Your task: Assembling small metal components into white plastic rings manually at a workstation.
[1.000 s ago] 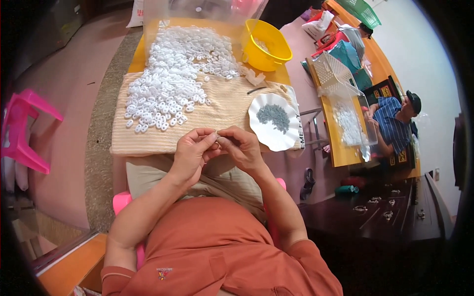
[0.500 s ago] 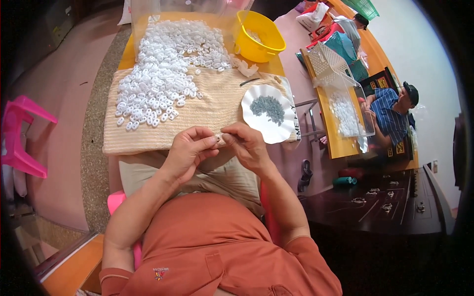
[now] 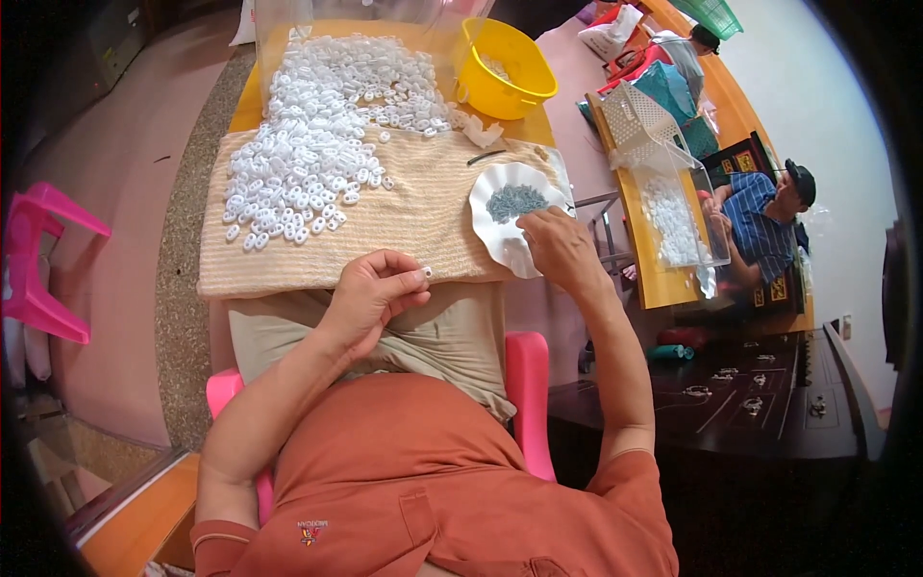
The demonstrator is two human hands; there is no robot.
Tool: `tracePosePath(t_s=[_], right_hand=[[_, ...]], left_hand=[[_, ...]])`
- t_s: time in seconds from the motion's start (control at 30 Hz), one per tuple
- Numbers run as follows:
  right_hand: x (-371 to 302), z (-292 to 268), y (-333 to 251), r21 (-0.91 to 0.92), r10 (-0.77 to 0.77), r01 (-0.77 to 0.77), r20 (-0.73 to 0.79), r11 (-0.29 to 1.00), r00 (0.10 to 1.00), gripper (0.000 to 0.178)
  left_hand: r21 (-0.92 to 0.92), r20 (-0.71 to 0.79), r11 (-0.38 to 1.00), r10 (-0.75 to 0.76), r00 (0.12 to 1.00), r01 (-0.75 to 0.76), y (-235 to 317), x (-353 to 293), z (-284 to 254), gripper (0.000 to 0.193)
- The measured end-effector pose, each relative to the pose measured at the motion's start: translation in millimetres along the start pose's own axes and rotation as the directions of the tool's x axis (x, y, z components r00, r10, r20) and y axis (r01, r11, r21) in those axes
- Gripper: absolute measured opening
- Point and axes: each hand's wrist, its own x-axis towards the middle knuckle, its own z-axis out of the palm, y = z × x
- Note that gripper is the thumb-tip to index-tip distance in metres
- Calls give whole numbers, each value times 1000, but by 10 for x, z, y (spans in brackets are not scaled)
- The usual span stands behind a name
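My left hand (image 3: 373, 293) is closed, pinching a small white plastic piece (image 3: 427, 273) between thumb and forefinger at the near edge of the towel (image 3: 413, 221). My right hand (image 3: 562, 248) reaches over the right side of a white plate with a wavy rim (image 3: 486, 216). Its fingertips are pressed together beside a heap of small grey pieces (image 3: 514, 201) on that plate; whether they grip one is hidden. A large pile of white plastic pieces with two holes (image 3: 312, 159) spreads over the towel's left part and the table behind.
A yellow basin (image 3: 505, 72) stands at the back right, and a thin dark strip (image 3: 486, 157) lies near the plate. Clear plastic panels rise behind the pile. A pink stool (image 3: 48, 260) is at far left. On the right, another person (image 3: 764, 216) sits at a table with white pieces.
My right hand has left my left hand and moved right, over the plate of grey pieces. My left hand stays in place, still pinching the white piece.
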Motion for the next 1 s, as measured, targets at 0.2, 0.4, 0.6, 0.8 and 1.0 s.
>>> tracePosePath(t_s=[0.2,0.4,0.6,0.8,1.0], right_hand=[[35,51,42,-112,-52,64,108,992,993,13],[68,79,32,-159,-53,73,131,985,990,11],[67,125,21,47,-56,56,5,997,998,8],[66,111,-110,424,191,-147,-64,894,980,13],[16,217,-101,766,274,-100,-103,635,956,11]], left_hand=[[8,-6,1000,-11,1000,11,6,-1,6,9],[13,-7,1000,-16,1000,16,-6,-4,10,9],[3,-5,1000,-4,1000,4,-24,-1,11,9],[-8,1,1000,-14,1000,14,-34,2,-10,14],[23,13,1000,-16,1000,15,-67,2,13,16]])
